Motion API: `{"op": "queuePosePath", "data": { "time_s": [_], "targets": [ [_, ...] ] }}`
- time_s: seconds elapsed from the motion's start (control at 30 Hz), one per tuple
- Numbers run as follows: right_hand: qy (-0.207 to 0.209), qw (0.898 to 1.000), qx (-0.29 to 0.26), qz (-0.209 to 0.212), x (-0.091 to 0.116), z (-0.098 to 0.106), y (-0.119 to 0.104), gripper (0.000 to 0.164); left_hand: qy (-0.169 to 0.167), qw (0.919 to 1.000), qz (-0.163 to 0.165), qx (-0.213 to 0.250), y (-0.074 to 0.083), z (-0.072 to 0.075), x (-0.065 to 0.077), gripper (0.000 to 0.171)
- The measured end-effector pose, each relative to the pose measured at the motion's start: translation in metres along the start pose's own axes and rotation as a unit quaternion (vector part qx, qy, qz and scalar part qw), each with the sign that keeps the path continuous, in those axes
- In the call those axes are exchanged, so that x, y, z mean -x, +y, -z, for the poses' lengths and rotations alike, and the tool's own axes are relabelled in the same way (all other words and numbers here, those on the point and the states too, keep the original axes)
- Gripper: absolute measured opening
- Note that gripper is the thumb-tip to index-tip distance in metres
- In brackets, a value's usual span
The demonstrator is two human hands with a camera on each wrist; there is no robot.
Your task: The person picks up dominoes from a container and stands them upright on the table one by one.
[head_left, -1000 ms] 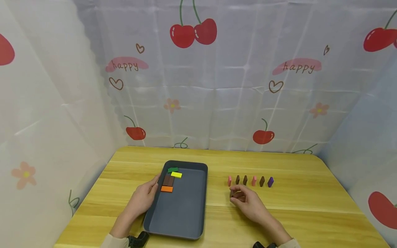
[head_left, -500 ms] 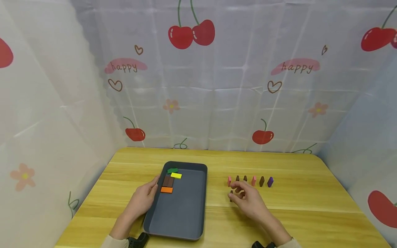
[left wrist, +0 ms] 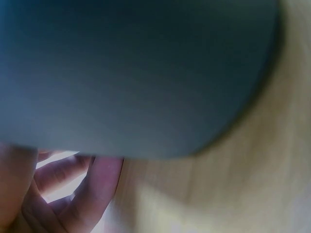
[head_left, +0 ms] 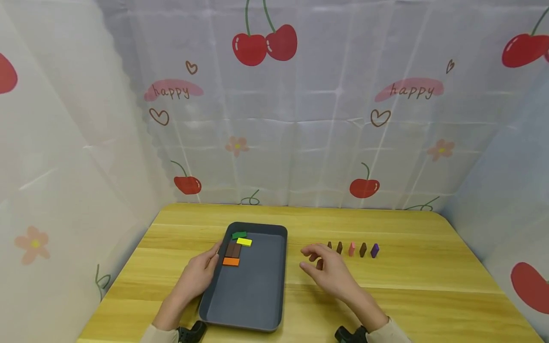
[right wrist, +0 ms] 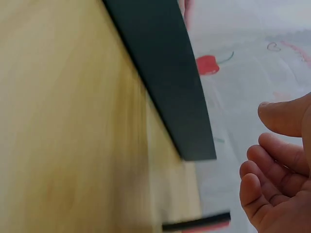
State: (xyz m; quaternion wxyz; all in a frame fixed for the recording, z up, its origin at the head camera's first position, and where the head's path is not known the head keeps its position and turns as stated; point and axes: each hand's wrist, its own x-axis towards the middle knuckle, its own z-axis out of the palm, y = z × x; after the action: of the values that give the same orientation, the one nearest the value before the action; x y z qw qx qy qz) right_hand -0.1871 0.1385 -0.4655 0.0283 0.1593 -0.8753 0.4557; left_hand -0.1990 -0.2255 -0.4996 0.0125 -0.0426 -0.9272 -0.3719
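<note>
My left hand holds the left wall of a dark grey baking tray; in the left wrist view the tray's side covers much of the scene, with curled fingers below it. Inside the tray lie a green domino, a yellow one, two brown ones and an orange one. My right hand hovers between the tray and a row of standing dominoes, thumb and fingers apart, holding nothing. Dark and pink domino edges show low in the right wrist view.
Standing to the right are brown dominoes, a pink domino, another brown domino and a purple domino. A curtain printed with cherries rises behind the wooden table.
My right hand let go of a brown domino, left it standing in front of the row, and moved left. It now hides that domino and the leftmost pink one. The left hand stayed put.
</note>
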Motion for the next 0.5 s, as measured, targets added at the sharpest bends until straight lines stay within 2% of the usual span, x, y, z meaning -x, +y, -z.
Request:
{"op": "queuePosePath", "data": {
  "time_s": [0.2,0.5],
  "targets": [
    [-0.015,0.999,0.010,0.026,-0.013,-0.014,-0.015,0.028,0.003,1.0000,-0.004,-0.004,-0.001,0.000,0.000,0.049],
    [-0.046,0.998,0.032,0.035,-0.035,-0.034,-0.040,0.026,0.010,0.9999,-0.008,-0.003,0.001,0.000,0.000,0.049]
  ]
}}
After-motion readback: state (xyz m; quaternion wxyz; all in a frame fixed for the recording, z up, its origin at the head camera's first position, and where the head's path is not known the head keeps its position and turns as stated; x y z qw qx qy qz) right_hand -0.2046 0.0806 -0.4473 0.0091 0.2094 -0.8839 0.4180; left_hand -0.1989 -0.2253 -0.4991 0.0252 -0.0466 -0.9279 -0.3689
